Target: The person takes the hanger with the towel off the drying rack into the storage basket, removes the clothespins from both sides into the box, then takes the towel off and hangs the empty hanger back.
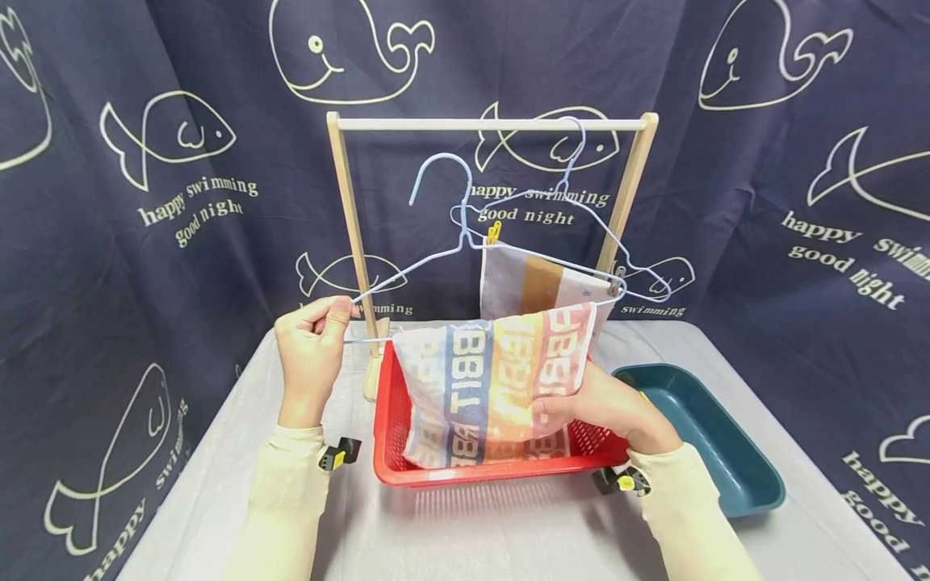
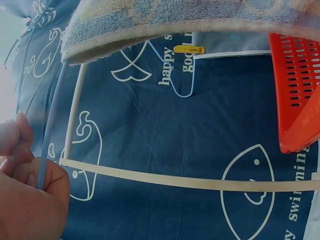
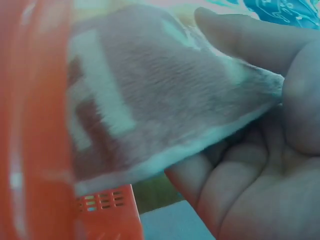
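My left hand pinches the left corner of a light blue clothes hanger, its hook pointing up. Over the hanger's bottom bar drapes a striped towel in white, blue, yellow and pink, its lower part hanging into the red basket. At the towel's right side my right hand holds its pink end. In the right wrist view the towel's edge runs in between the thumb and fingers. The left wrist view shows the hanger's wire within the fingers.
Behind, a wooden rack carries a second blue hanger. A grey, white and brown cloth hangs from it under a yellow clothespin and a grey clip. Right of the basket stands a dark teal tray.
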Available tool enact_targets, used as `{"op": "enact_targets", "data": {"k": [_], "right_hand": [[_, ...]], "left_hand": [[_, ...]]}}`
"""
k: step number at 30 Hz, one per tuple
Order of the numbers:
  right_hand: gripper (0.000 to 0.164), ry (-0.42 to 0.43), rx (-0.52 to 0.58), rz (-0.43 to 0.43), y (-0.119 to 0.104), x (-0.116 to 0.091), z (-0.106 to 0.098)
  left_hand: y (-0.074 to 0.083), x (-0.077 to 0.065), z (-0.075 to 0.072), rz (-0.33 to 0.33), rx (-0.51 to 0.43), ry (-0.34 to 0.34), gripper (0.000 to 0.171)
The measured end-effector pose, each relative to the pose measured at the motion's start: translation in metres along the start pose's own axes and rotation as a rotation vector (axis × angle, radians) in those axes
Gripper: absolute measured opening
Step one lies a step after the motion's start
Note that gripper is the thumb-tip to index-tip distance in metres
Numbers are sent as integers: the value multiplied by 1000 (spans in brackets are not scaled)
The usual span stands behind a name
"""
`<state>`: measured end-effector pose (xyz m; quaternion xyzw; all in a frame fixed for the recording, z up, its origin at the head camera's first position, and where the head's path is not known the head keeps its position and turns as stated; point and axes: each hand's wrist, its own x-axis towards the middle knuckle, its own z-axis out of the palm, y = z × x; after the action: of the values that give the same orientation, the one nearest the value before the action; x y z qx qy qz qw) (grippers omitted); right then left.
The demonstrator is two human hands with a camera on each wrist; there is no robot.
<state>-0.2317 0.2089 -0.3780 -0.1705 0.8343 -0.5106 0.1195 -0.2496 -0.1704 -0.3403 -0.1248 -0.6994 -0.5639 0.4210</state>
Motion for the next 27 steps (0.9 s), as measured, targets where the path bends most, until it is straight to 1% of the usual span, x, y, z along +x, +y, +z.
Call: {"op": "enact_targets", "data": {"k": [3, 6, 9, 11, 15, 18, 22, 27], "right_hand": [[53, -21, 65, -37, 1, 0, -4], [50, -14, 119, -62, 1, -1, -6], [45, 37, 181, -61, -1, -1, -7], [38, 85, 237, -59, -3, -1, -6], [21, 143, 372, -125, -6, 0, -5], [21, 167, 455, -190, -8, 0, -5], [23, 218, 496, -213, -10, 1, -3], [22, 256, 513, -195, -10, 1, -2]], "left_hand": [[1, 0, 0, 3, 7, -8, 18], [1, -1, 0, 5, 14, -17, 19], [1, -1, 0, 6, 14, -18, 19], [1, -1, 1, 4, 10, -21, 19], [1, -2, 1, -3, -16, -32, 17], [0, -2, 1, -2, -40, -39, 17], [0, -2, 1, 2, -52, -45, 17], [2, -3, 2, 3, -59, -53, 17]]}}
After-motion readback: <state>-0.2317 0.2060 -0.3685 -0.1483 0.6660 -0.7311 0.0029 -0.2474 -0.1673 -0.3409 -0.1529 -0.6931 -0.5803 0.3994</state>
